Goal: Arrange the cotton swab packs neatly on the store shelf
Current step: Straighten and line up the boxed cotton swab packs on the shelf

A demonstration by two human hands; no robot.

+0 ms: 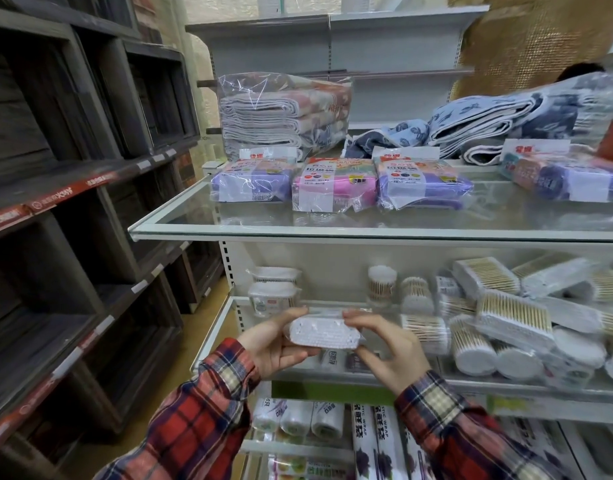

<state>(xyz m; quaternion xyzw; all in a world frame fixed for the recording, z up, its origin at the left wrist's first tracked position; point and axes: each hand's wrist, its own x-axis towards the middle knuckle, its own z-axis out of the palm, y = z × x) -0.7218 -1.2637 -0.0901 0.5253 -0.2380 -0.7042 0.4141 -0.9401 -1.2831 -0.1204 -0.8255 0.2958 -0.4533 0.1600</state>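
Head view: both hands, the left hand (274,344) and right hand (384,348), grip a cotton swab pack (322,332) by its ends, just before the middle shelf (333,374). It looks light, maybe slippery; hold the short ends

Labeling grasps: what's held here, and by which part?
One cotton swab pack, held by both ends: left hand grips its left end, right hand its right end, fingers over the top.
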